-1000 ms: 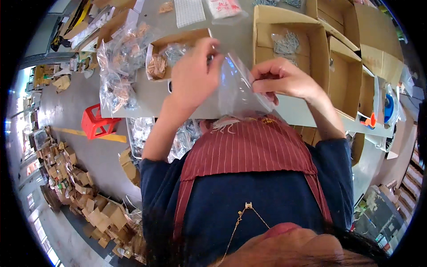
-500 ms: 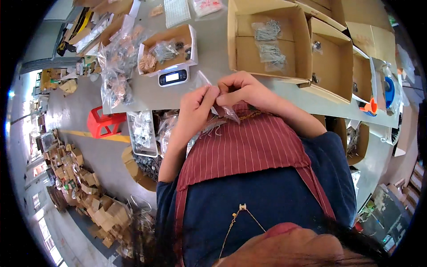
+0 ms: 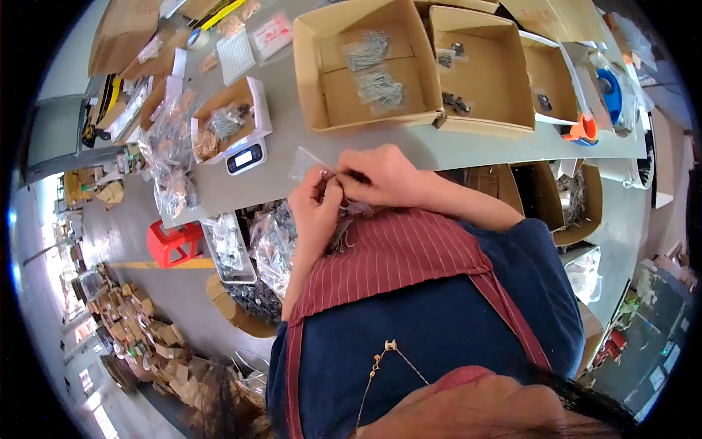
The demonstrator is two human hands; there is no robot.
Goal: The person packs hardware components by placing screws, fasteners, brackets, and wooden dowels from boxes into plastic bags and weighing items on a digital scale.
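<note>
Pinched between my fingers at the table's near edge is a small transparent plastic bag [image 3: 306,161]. My left hand [image 3: 314,212] is closed on its lower part, thumb and fingertips pressed together. Against it, my right hand [image 3: 384,174] also grips the bag with bent fingers, and the fingertips of both hands meet. Part of the bag sticks out beyond my left fingers; what it contains, if anything, cannot be made out. Past my hands to the left stands a small digital scale [image 3: 247,157], close to a white-rimmed carton [image 3: 259,110] with small bags and pinkish-brown pieces inside.
A large open carton [image 3: 314,80] ahead holds bags of screws. Right of it are cartons [image 3: 504,80] with small dark parts and an orange tape dispenser [image 3: 583,130]. Plastic bags [image 3: 172,157] heap at the left; a red stool [image 3: 174,244] stands on the floor below.
The view has swung, so the cartons and scale now lie farther left and the stool lower. Both hands stay together on the plastic bag, with the fingers shifted slightly.
</note>
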